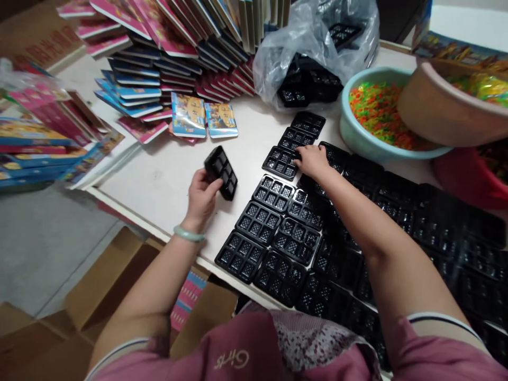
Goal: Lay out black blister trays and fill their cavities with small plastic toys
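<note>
Grip L: left hand (201, 197) clamped on small black moulded-plastic compartment tray (221, 172), thumb one side, fingers other, tray lifted off tabletop & tilted, underside toward cam.
Grip R: right hand (313, 160) fingers down flat on a laid-out tray (281, 162), pressing/touching, not closed round it.
Landmark: white tabletop (166, 174); all places rel. to it.
Held tray pos: just above tabletop, mid-left, near left end of grid, apart from it.
Grid: black trays (273, 233) laid side by side in rows, centre to right edge of tabletop, edges touching or overlapping; far-right ones blurred.
Handling (est.): thin formed plastic, prob. v. light, a bit flexy, smooth so may slip; nested ones likely stick together. Best hold by long edges/rim, not by cell bottoms; no hard squeeze, cells could dent.
Bag: clear crumpled plastic bag (317, 42) at back of tabletop, holds more black trays in stacks.
Basin 1: pale green round plastic basin (349, 132), back right, full of small orange/green/yellow bits; kind can't tell.
Basin 2: tan round basin (432, 111), tilted over rim of green one, similar coloured bits inside.
Booklets: pink & blue printed card booklets (159, 63) stacked/fanned at back left.
Below tabletop: brown cardboard boxes (103, 286) at near-left edge, contents unclear.
</note>
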The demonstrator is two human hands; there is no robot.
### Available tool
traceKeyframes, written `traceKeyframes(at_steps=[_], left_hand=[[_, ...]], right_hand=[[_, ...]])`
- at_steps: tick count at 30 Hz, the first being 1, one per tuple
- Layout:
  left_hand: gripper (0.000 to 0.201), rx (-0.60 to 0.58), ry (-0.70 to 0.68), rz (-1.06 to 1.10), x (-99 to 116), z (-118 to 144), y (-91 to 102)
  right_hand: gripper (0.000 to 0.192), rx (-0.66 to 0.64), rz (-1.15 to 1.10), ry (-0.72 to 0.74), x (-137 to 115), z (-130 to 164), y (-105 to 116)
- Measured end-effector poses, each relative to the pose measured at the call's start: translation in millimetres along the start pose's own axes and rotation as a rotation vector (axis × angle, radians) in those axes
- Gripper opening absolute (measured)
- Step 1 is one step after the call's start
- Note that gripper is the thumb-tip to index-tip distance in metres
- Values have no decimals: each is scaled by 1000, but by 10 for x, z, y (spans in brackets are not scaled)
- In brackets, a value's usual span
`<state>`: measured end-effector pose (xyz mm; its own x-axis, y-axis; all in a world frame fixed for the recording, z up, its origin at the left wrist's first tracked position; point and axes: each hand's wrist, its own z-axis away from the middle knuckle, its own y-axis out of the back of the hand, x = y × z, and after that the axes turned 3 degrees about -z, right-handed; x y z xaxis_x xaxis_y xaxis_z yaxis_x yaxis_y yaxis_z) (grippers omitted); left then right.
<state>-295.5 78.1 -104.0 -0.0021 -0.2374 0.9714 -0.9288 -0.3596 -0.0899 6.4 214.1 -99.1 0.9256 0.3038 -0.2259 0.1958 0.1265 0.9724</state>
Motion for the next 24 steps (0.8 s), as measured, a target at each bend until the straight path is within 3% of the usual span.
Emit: traceKeyframes(at_steps=[4, 8, 12, 16, 20, 24], left_hand=[[44, -159, 28, 51, -296, -477, -570], [40, -255, 95, 143, -443, -641, -913], [40, -292, 96, 166, -472, -705, -1012], [41, -271, 67, 156, -458, -762, -1030], [42, -249, 68, 127, -438, -779, -1019], [41, -261, 66, 126, -437, -784, -990]], right_hand=[[37, 18, 57, -31, 41, 68, -40], [37, 24, 32, -59, 125, 132, -11], [36, 59, -83, -30, 211, -7, 53], [42, 111, -134, -35, 315, -383, 103], [49, 32, -108, -203, 383, -644, 113], [50, -2, -81, -325, 428, -604, 84]])
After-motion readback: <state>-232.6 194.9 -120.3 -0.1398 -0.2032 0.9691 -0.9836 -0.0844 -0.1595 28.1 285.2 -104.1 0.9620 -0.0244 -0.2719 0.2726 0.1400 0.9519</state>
